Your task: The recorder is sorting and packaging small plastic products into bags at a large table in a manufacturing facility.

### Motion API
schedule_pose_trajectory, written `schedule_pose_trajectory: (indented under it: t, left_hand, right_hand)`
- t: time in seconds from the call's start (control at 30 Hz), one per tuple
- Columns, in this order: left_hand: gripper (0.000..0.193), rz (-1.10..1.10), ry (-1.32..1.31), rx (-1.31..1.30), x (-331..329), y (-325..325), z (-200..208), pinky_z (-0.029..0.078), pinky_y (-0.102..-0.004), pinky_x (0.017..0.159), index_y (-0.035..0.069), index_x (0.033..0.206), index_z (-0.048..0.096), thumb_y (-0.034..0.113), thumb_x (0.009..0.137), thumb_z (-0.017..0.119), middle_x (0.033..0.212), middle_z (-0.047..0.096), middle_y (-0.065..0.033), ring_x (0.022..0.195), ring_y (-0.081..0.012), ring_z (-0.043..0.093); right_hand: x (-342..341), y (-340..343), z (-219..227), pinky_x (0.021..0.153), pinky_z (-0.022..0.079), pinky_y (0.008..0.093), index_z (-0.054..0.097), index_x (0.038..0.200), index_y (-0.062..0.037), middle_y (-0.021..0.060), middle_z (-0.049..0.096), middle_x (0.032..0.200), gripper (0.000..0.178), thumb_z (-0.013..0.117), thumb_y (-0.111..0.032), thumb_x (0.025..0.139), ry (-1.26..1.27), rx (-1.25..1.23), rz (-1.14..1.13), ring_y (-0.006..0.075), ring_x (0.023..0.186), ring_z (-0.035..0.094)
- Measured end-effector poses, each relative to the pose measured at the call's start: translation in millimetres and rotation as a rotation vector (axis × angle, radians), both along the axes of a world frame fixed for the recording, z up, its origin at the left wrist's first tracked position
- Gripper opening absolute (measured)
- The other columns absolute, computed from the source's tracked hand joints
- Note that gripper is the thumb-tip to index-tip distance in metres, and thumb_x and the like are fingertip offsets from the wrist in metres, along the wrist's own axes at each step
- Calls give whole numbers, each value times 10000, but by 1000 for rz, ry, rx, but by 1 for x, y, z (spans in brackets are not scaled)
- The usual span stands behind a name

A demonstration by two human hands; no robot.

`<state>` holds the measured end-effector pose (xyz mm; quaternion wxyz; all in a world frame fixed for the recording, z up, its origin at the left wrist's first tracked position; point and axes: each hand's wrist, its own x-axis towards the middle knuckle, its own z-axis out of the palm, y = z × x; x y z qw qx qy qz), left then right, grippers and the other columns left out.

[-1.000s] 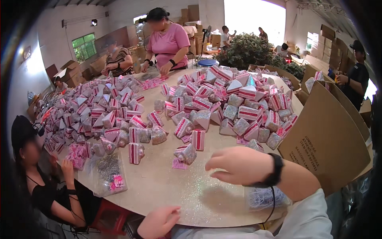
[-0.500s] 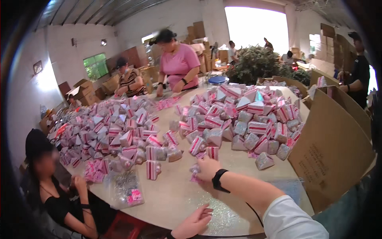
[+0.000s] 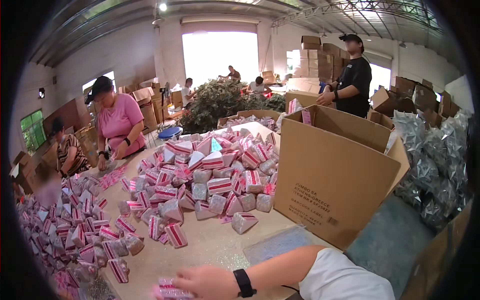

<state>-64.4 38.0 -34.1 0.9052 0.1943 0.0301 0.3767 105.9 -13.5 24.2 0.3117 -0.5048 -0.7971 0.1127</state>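
1. At the far left a spread of small pink-and-white striped wedge-shaped packets (image 3: 75, 220) covers the pale round table (image 3: 210, 245), with a seated person (image 3: 67, 152) and a person in a pink shirt (image 3: 117, 125) working at its far edge
2. At the lower edge the person's right hand (image 3: 202, 282) reaches across toward the left, fingers curled around a small pink-and-white striped packet (image 3: 167, 291); the packet sits at the fingertips, on the left side of the hand and low against the table, partly cut off by the picture's lower edge
3. A black wristband (image 3: 244, 283) circles that wrist, and a white sleeve (image 3: 345, 280) follows behind it to the right
4. The left hand is out of view
5. Above the hand a second heap of striped packets (image 3: 215, 175) rises in the middle of the table; to the right stands an open brown cardboard box (image 3: 335, 175), then a mass of silvery foil packets (image 3: 435, 160), with a person in black (image 3: 352, 82) behind
6. Half a second ago the right hand was stretched out to the heap in the middle of the table; now it has drawn back close to the body with a packet, and the view has swung to the right, bringing the cardboard box to the centre
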Motion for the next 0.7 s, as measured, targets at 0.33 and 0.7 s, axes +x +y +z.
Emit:
schedule_pose_trajectory:
  t: [0.33,0.7]
  left_hand:
    - [391,740,624,349,-34,-12,-8,439,-386,859,8,1242,402,259,943,419,1099,524,-123,1009,-239,517]
    - [489,686,953,743,-53,-44,-7,352,-332,896,-48,1254,310,256,915,488,1021,415,-114,952,-185,414]
  right_hand:
    - [-15,1,-22,745,466,429,528,1077,-31,190,540,988,436,636,-228,703,-46,-191,151,361,871,563]
    - [40,96,-3,720,488,445,593,951,-34,170,629,860,359,590,-337,760,-431,-344,-158,346,827,610]
